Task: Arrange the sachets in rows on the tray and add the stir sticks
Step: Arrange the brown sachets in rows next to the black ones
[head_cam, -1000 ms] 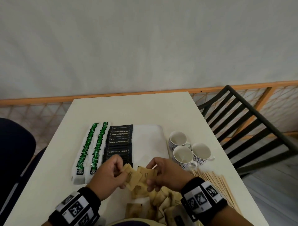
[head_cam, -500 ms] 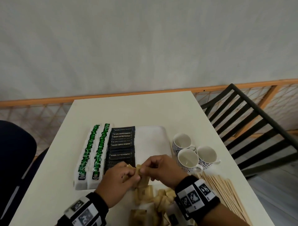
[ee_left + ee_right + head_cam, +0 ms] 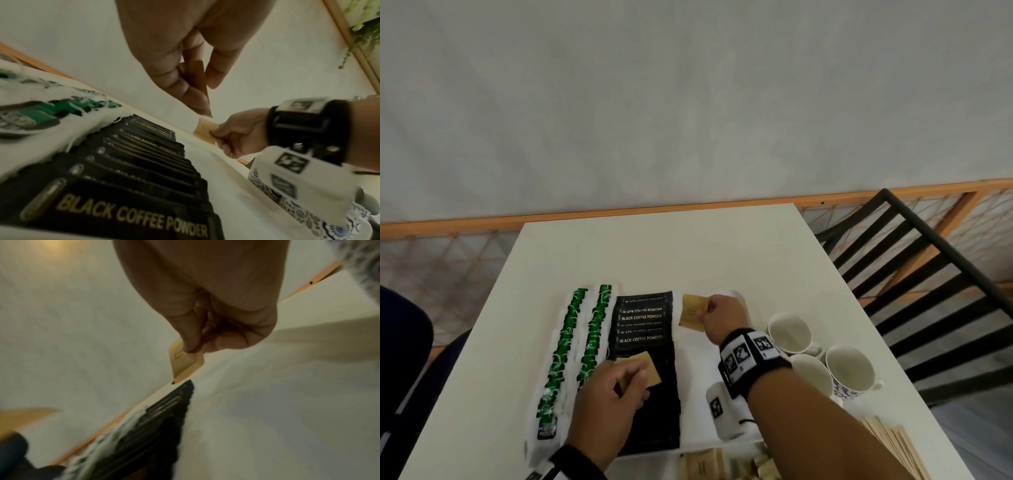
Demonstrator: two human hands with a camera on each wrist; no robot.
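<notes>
On tabletop (image 3: 654,246), white tray (image 3: 736,296): two green sachet rows (image 3: 582,342), one black sachet row (image 3: 642,339); right hand (image 3: 724,317) pinching one brown sachet (image 3: 692,312) over tray's far end; left hand (image 3: 609,390) pinching second brown sachet (image 3: 650,371) above black row; three cups (image 3: 822,356) beside tray; stir sticks (image 3: 893,442) near right.

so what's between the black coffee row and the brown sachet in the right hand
Only a narrow bare strip of white tray separates the black coffee row from the brown sachet pinched in the right hand; head view shows it.
</notes>
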